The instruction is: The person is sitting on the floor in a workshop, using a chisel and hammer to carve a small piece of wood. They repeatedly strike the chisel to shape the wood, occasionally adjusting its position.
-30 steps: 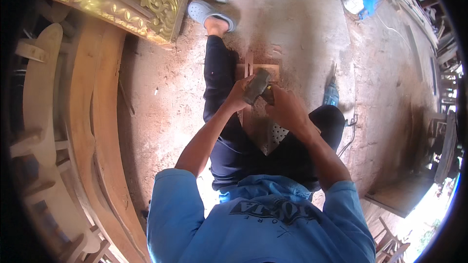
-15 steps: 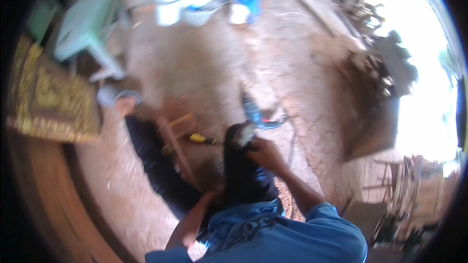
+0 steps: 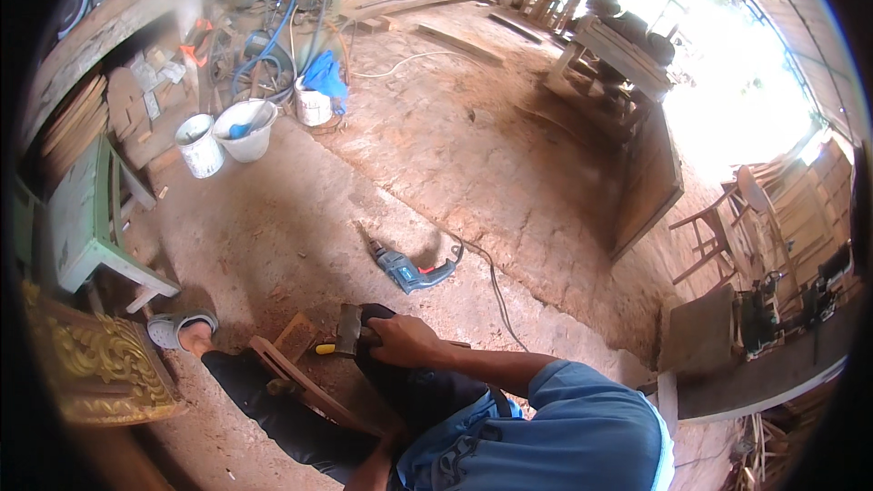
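Head view: right hand curls fingers around the hammer
Better to grip firmly, with slotted wood steady; fingers of left hand I cannot tell

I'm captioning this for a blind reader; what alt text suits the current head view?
A person's right hand grips a hammer near a narrow wooden piece; a blue drill lies ahead on the workshop floor.
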The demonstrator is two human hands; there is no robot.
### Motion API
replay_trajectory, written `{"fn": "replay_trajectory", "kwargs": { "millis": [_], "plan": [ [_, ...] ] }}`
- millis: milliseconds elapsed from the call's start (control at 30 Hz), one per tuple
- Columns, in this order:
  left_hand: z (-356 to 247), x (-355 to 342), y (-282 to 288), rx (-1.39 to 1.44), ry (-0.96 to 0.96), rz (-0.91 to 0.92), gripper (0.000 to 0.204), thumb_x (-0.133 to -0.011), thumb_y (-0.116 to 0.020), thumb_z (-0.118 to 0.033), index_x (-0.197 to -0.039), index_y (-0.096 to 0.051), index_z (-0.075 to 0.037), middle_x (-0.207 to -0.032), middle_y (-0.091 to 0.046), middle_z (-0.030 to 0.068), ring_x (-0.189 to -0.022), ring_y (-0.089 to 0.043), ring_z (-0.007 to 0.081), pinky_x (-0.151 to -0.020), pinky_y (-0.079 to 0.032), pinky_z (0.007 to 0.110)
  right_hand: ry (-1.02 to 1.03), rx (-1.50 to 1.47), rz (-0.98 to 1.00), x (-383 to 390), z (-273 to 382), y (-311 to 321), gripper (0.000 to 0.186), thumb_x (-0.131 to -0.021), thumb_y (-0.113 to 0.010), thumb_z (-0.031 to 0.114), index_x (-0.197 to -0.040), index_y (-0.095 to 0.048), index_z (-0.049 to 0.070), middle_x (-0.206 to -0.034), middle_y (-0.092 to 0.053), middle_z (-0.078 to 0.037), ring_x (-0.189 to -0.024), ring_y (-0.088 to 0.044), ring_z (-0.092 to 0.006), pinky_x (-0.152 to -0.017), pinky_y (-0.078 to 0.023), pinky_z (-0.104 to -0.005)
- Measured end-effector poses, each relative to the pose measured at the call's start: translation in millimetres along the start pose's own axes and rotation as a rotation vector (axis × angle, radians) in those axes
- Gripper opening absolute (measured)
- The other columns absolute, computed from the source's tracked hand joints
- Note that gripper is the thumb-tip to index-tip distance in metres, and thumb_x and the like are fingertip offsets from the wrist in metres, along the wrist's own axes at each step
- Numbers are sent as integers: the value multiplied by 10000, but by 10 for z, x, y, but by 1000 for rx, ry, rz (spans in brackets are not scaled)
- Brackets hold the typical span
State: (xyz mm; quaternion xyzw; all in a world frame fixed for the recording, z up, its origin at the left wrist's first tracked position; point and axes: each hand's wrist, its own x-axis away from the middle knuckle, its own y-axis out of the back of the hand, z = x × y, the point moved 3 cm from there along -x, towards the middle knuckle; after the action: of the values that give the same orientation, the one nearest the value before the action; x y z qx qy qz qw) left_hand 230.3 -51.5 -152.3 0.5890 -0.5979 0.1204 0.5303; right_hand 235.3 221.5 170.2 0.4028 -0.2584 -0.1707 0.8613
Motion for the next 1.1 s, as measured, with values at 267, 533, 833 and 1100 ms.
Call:
{"fn": "replay_trajectory", "kwargs": {
  "millis": [267, 533, 833, 1100],
  "plan": [
    [105, 66, 14, -19, 1, 6, 321, -942, -619, -339, -1047, -704, -47, -1004, -707, 226, -944, -683, 401, -826, -539, 508, -18, -1, -22, -6, -35, 34, 328, -814, -679, 280, -1043, -646, 47, -916, -713, -237, -911, -687, -436, -809, -541, -534],
    [196, 50, 15, -27, -8, 11, 331, -942, -620, -350, -1046, -702, -47, -994, -706, 224, -935, -684, 395, -818, -540, 506, -29, 7, -18, -3, -21, 3, 319, -807, -673, 249, -1021, -665, 11, -897, -708, -255, -881, -688, -449, -797, -546, -540],
    [256, 56, 55, -36, -16, 20, 342, -941, -621, -363, -1044, -700, -46, -984, -704, 222, -924, -686, 388, -809, -540, 504, 34, 22, -46, -28, -20, -41, 333, -830, -663, 283, -1025, -651, 14, -853, -694, -253, -843, -685, -446, -763, -538, -537],
    [347, 90, 31, -34, -15, 33, 352, -940, -622, -374, -1043, -698, -46, -974, -703, 220, -915, -687, 382, -801, -540, 502, 34, 30, -57, -14, 41, -11, 304, -826, -668, 266, -984, -665, 7, -835, -695, -255, -824, -686, -449, -749, -544, -535]
  ]
}}
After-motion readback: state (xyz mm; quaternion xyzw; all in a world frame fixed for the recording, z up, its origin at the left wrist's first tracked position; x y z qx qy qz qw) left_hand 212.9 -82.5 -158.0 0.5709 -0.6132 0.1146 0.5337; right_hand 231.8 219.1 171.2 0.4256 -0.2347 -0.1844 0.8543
